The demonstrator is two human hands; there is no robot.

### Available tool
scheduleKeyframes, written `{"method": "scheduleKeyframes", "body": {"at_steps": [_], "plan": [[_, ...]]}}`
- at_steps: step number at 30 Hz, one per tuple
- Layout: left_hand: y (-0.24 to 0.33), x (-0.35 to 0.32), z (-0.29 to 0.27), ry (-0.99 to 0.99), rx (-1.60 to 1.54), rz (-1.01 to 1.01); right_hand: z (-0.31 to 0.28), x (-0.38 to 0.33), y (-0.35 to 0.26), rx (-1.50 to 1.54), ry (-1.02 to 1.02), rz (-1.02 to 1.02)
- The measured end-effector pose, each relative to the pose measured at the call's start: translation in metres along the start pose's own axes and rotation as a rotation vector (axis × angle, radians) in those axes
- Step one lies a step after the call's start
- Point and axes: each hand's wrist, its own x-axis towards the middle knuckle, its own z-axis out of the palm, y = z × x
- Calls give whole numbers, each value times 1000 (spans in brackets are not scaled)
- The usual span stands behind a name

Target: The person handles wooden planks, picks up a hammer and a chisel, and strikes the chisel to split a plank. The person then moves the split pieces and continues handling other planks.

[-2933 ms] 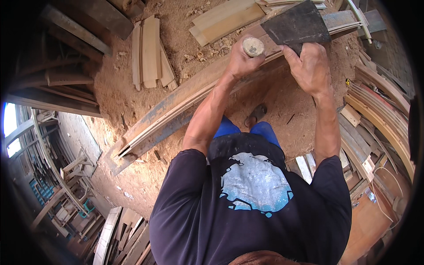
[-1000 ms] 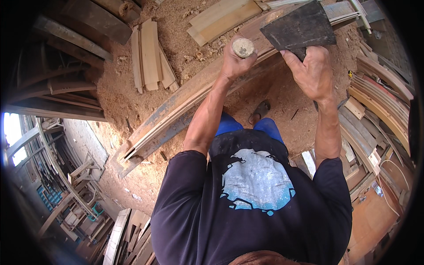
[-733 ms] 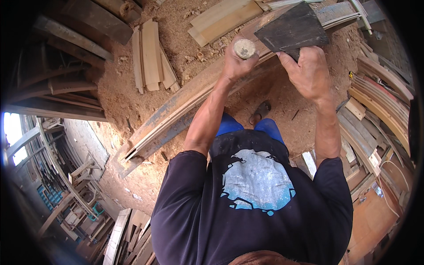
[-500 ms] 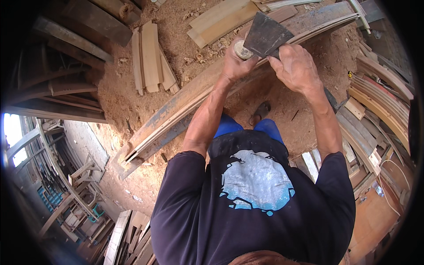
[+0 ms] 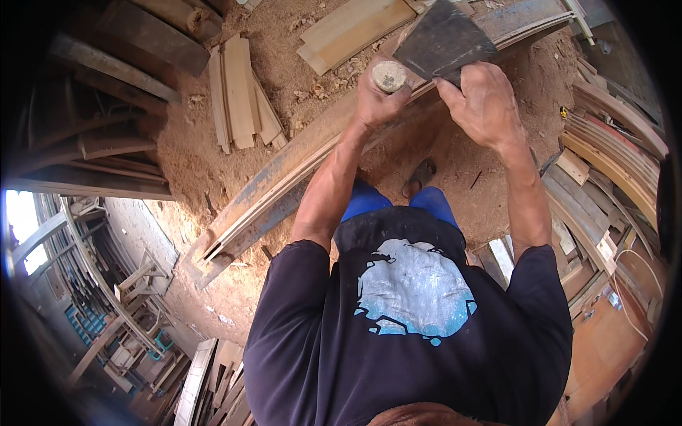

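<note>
My left hand (image 5: 375, 103) is closed around the round wooden handle (image 5: 389, 75) of a hatchet-like tool, its cut end facing up. My right hand (image 5: 484, 103) grips the lower edge of the tool's broad dark metal blade (image 5: 444, 44). Both hands hold it just above a long curved wooden plank (image 5: 284, 181) that runs from lower left to upper right across the sawdust floor. My dark shirt and blue shorts fill the lower middle of the view.
Short boards (image 5: 241, 96) and a pale plank (image 5: 352, 28) lie on the sawdust beyond the curved plank. Stacked curved timbers (image 5: 611, 156) crowd the right side, dark beams (image 5: 106, 128) the left. A sandal (image 5: 420, 176) shows by my feet.
My right hand has brought the blade leftward, closer to the left hand and the handle end. The left hand has stayed nearly in place over the plank.
</note>
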Motion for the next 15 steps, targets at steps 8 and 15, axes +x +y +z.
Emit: {"method": "scheduleKeyframes", "body": {"at_steps": [8,15], "plan": [[-17,5,2,-38,-18,37,12,-4,12,-78,-15,-29],[-2,7,9,-55,-2,-39,7,-5,13,-37,-82,99]]}}
